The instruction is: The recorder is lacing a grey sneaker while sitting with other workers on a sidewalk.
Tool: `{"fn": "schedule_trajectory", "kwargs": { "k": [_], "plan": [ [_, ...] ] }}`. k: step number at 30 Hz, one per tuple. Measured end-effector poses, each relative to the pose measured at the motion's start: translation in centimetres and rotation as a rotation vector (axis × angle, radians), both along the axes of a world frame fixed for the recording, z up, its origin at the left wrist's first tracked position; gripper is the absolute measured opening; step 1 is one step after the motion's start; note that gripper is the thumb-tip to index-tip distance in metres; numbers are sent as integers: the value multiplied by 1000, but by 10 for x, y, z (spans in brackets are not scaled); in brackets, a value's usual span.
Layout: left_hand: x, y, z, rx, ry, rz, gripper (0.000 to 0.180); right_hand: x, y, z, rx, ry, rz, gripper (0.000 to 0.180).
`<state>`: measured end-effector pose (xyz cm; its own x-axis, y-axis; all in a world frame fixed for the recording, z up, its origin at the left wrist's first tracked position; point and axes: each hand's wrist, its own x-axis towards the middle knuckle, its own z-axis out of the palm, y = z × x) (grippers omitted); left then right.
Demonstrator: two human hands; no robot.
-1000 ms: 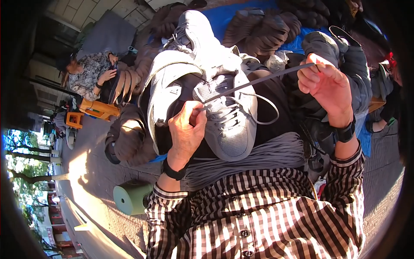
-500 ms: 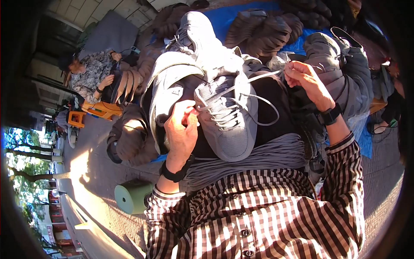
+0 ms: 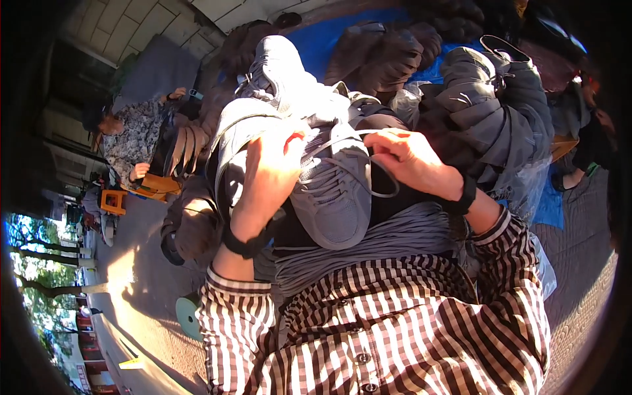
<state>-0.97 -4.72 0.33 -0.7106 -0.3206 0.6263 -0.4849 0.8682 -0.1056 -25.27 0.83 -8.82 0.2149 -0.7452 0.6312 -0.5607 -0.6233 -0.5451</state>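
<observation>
A grey sneaker upper (image 3: 334,220) lies on my lap, toe toward me, with its lace threaded through several eyelets. My right hand (image 3: 415,161) pinches a loose length of grey shoelace (image 3: 352,135) just right of the shoe's opening. Part of that lace curves in a loop beside the upper. At the upper's left edge, next to the top eyelets, my left hand (image 3: 268,168) is closed with fingers curled; what it grips is hidden. More grey shoe uppers (image 3: 280,69) lie beyond, brightly sunlit. A thick bundle of grey laces (image 3: 395,230) stretches across my lap.
Stacks of grey uppers (image 3: 461,99) stand at the right, near a clear plastic bag (image 3: 406,99). Brown stacks (image 3: 375,56) rest on a blue sheet (image 3: 316,39). A person (image 3: 135,135) sits at the left near an orange stool (image 3: 113,201). A green roll (image 3: 188,316) is at lower left.
My right hand has come left and slightly down, close to the shoe, with the lace still pinched. My left hand has shifted a little up and left along the upper's edge.
</observation>
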Motion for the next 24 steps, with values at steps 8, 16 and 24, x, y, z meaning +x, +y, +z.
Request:
{"fn": "schedule_trajectory", "kwargs": {
  "k": [8,16,24],
  "plan": [
    [-16,-32,3,1217,-25,-1,12,30,-14,13,-159,-11,154,18],
    [-23,-43,-2,1423,-87,7,5,27,-2,7,63,-247,145,3],
    [-11,-54,-10,1496,-127,-104,8,47,-10,2,436,-671,229,4]
  ]
}}
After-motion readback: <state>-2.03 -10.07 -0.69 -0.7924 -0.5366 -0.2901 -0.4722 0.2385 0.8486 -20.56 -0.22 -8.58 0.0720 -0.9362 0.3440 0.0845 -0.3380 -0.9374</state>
